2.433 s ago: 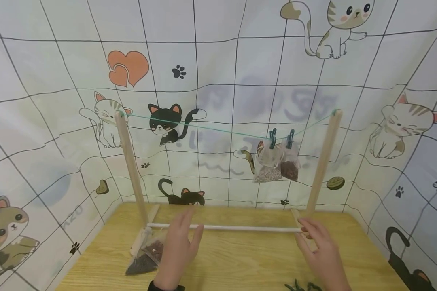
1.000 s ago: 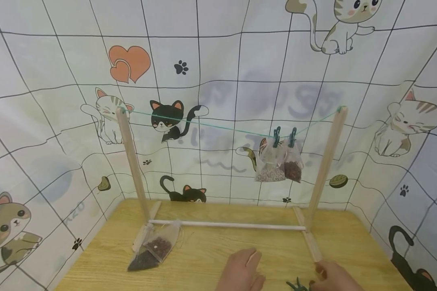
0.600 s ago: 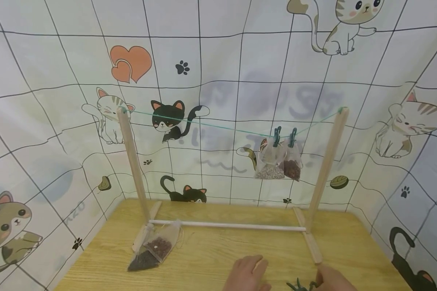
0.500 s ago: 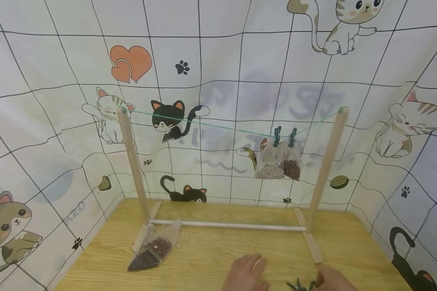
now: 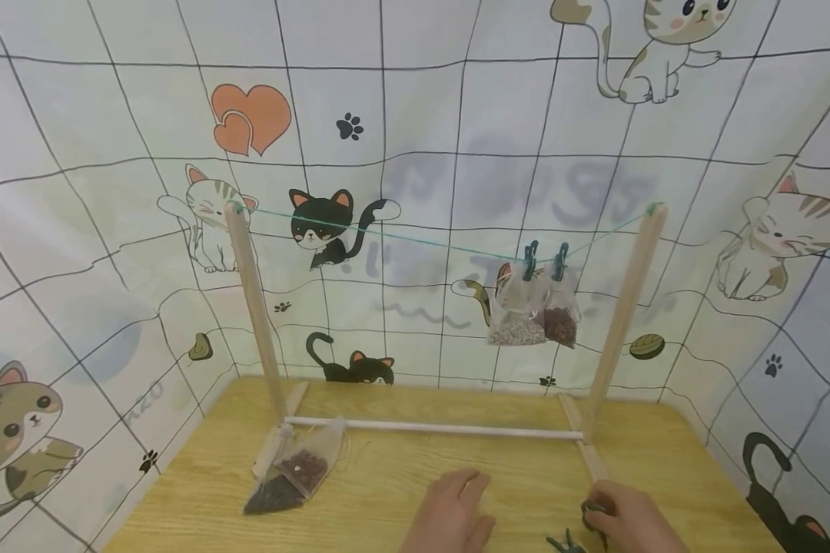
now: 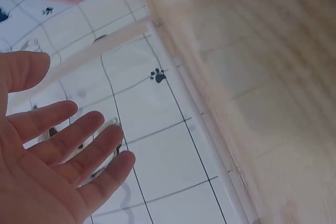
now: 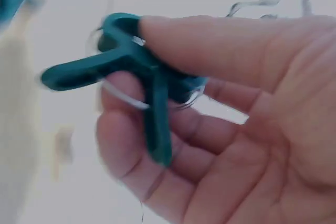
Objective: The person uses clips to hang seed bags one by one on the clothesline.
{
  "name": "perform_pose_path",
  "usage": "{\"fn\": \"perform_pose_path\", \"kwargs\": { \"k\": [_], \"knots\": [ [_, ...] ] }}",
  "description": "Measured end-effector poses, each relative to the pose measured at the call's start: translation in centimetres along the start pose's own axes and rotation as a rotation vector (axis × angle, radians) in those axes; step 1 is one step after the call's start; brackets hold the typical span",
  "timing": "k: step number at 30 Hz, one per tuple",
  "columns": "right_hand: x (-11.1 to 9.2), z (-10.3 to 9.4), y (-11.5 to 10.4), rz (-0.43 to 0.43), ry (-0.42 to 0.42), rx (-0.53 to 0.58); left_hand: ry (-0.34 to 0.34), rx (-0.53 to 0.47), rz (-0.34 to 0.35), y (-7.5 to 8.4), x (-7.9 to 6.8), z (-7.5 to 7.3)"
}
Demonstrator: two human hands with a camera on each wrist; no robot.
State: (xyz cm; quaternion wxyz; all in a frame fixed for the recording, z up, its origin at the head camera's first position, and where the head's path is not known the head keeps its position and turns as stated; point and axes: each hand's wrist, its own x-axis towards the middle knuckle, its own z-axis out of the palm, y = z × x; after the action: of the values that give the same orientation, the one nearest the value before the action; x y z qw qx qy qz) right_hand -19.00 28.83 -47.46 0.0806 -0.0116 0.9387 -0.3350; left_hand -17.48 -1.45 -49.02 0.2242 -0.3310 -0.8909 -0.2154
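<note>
My right hand (image 5: 629, 518) pinches a dark green clothespin (image 7: 134, 61) between thumb and curled fingers, just above the table's right front. Another green clothespin (image 5: 566, 542) lies on the table to its left, cut off by the lower frame edge. My left hand (image 5: 449, 511) hovers over the table's front middle with relaxed, nearly straight fingers and holds nothing; its palm shows in the left wrist view. Two mesh bags, one with pale grains (image 5: 517, 330) and one with reddish-brown contents (image 5: 560, 326), hang from a green string (image 5: 387, 232) by green clothespins (image 5: 529, 261).
Two wooden posts (image 5: 254, 307) carry the string, joined low down by a white rod (image 5: 436, 427). At the left foot lie two more mesh bags, one with black contents (image 5: 273, 495) and one with dark red beans (image 5: 306, 467). A cat-print cloth (image 5: 415, 115) surrounds the wooden table (image 5: 401, 491).
Both hands have come from the stand's bottom rod down to the table's front. The right hand has picked up a clothespin from the pile and lifted it slightly.
</note>
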Motion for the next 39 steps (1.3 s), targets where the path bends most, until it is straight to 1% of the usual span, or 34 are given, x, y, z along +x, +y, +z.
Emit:
{"fn": "perform_pose_path", "kwargs": {
  "k": [2, 5, 7, 9, 12, 15, 17, 19, 21, 23, 24, 25, 27, 29, 31, 34, 37, 39],
  "knots": [
    [-0.1, -0.1, -1.8, -0.103, 0.018, 0.037, -0.029, -0.062, -0.053, -0.2, 0.1, -0.8],
    [-0.2, 0.3, -4.1, -0.264, 0.038, 0.110, -0.055, -0.144, -0.141, -0.4, 0.2, -1.7],
    [-0.3, 1.1, -5.6, -0.319, 0.067, 0.151, -0.051, -0.198, -0.184, -0.7, 0.2, -2.0],
    [-0.2, 2.1, -6.9, -0.356, 0.072, 0.196, -0.039, -0.254, -0.203, -1.0, 0.3, -2.2],
    [0.0, 3.6, -8.3, -0.403, 0.029, 0.244, -0.032, -0.362, -0.191, -1.4, 0.4, -2.2],
    [0.1, 4.7, -9.3, -0.448, -0.040, 0.287, -0.029, -0.449, -0.145, -1.8, 0.5, -2.2],
    [0.1, 5.1, -9.8, -0.472, -0.060, 0.304, -0.024, -0.483, -0.115, -1.9, 0.5, -2.2],
    [0.1, 5.4, -10.1, -0.494, -0.055, 0.316, -0.016, -0.503, -0.085, -2.0, 0.5, -2.2],
    [0.1, 5.5, -10.2, -0.512, -0.033, 0.314, -0.006, -0.519, -0.056, -2.0, 0.5, -2.2],
    [0.1, 5.6, -10.3, -0.529, -0.013, 0.316, -0.002, -0.549, -0.039, -2.0, 0.5, -2.2],
    [0.1, 5.6, -10.3, -0.533, -0.006, 0.315, -0.002, -0.566, -0.041, -2.0, 0.5, -2.2],
    [0.1, 5.6, -10.3, -0.540, 0.003, 0.310, -0.005, -0.595, -0.057, -2.0, 0.6, -2.3],
    [0.2, 5.5, -10.2, -0.561, 0.028, 0.293, -0.007, -0.652, -0.113, -2.0, 0.6, -2.3],
    [0.1, 5.4, -10.0, -0.588, 0.053, 0.277, -0.005, -0.716, -0.199, -2.1, 0.6, -2.5],
    [0.1, 5.3, -9.8, -0.638, 0.095, 0.248, 0.010, -0.775, -0.291, -2.2, 0.6, -2.7],
    [0.0, 5.2, -9.7, -0.703, 0.143, 0.245, 0.038, -0.861, -0.394, -2.4, 0.7, -2.9],
    [0.0, 5.4, -9.7, -0.761, 0.193, 0.248, 0.047, -0.950, -0.458, -2.5, 0.8, -3.1],
    [0.0, 5.6, -9.8, -0.794, 0.229, 0.251, 0.036, -1.000, -0.490, -2.5, 0.9, -3.2]
  ]
}}
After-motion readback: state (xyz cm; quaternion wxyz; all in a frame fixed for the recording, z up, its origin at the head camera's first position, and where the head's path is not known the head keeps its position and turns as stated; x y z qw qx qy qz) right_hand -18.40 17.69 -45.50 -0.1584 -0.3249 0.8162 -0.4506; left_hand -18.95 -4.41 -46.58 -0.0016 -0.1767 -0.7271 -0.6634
